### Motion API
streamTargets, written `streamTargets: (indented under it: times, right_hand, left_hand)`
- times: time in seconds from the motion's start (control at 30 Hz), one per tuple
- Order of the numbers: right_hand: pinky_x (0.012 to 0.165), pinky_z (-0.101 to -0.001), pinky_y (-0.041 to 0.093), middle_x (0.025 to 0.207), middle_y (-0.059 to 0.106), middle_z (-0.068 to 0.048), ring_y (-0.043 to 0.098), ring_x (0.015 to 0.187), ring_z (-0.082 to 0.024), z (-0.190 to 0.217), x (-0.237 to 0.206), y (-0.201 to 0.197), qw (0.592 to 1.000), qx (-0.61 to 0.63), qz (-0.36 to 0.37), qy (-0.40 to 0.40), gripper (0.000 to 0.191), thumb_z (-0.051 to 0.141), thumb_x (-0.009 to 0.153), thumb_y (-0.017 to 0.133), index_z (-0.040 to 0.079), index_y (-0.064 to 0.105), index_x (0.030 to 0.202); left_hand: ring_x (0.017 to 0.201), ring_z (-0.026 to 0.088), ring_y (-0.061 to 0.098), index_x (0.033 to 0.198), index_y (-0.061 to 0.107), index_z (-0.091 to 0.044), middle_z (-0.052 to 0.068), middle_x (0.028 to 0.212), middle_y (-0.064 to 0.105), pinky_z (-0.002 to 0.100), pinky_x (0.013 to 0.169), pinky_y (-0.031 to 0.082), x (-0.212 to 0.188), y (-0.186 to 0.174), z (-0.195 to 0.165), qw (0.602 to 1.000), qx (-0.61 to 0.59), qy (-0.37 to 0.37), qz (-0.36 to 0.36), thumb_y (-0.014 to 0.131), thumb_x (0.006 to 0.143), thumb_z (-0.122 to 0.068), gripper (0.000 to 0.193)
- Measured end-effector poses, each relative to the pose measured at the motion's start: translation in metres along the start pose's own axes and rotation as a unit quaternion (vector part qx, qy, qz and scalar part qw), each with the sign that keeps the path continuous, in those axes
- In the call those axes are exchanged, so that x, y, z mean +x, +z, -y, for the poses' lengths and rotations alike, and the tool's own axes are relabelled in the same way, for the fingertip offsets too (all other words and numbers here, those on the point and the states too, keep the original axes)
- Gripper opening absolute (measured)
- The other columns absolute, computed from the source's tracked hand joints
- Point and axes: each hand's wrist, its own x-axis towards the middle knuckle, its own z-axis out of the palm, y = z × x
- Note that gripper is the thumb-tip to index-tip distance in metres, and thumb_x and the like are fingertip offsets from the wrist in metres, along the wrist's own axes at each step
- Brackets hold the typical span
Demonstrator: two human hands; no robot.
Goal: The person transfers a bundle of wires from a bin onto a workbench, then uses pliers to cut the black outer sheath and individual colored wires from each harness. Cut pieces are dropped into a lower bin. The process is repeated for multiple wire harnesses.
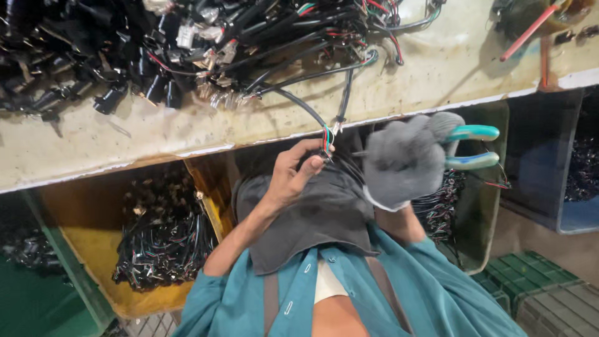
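Note:
My bare left hand (293, 178) pinches the end of a black cable (306, 106) where its red and green inner wires (326, 140) stick out. The cable runs up to a heap of black cables and connectors (187, 43) on the worn workbench (437, 68). My right hand (402, 159) wears a grey glove and grips small cutting pliers with teal handles (471, 146); their jaws, hidden by the glove, point toward the wire ends. Both hands are held just below the bench edge, above a grey cloth (312, 212) on my lap.
Under the bench, a yellow bin (93, 206) holds bundles of black wired cables (165, 231). A green bin (37, 299) is at the left, another bin with cables (480, 206) sits right of my hands, and a blue bin (577, 212) is farther right. Green crates (536, 293) stand at the lower right.

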Motion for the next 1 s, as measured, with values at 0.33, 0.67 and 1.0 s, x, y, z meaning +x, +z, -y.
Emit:
streamTargets:
  times: [0.33, 0.67, 1.0]
  right_hand:
    - [0.044, -0.0325, 0.027, 0.058, 0.034, 0.001, 0.031, 0.047, -0.012, -0.030, 0.036, 0.049, 0.993, -0.005, 0.011, 0.114, 0.025, 0.003, 0.095, 0.060, 0.010, 0.042, 0.079]
    - [0.081, -0.0439, 0.061, 0.114, 0.067, -0.015, 0.073, 0.098, -0.035, -0.030, 0.103, 0.063, 0.722, -0.614, 0.240, -0.209, 0.027, 0.010, 0.104, 0.068, 0.009, 0.057, 0.129]
    - [0.072, -0.0442, 0.053, 0.103, 0.063, -0.014, 0.066, 0.088, -0.037, 0.029, 0.090, 0.002, 0.510, -0.821, 0.120, -0.228, 0.029, 0.005, 0.091, 0.077, 0.008, 0.064, 0.117]
  left_hand:
    - [0.084, 0.009, 0.058, 0.140, 0.059, 0.001, 0.003, 0.107, 0.069, 0.025, 0.075, 0.047, -0.014, -0.007, -0.007, 0.995, -0.077, 0.042, -0.050, 0.064, 0.105, -0.031, 0.047]
    - [0.089, 0.037, 0.073, 0.144, 0.055, -0.021, 0.016, 0.105, 0.076, 0.049, 0.071, 0.058, -0.013, 0.002, -0.030, 0.857, 0.503, 0.007, 0.109, 0.062, 0.089, -0.011, 0.057]
    - [0.113, 0.045, 0.056, 0.147, 0.057, 0.003, 0.028, 0.127, 0.057, 0.053, 0.088, 0.048, 0.028, -0.152, -0.059, 0.697, 0.636, -0.014, -0.331, 0.074, 0.106, -0.037, 0.059]
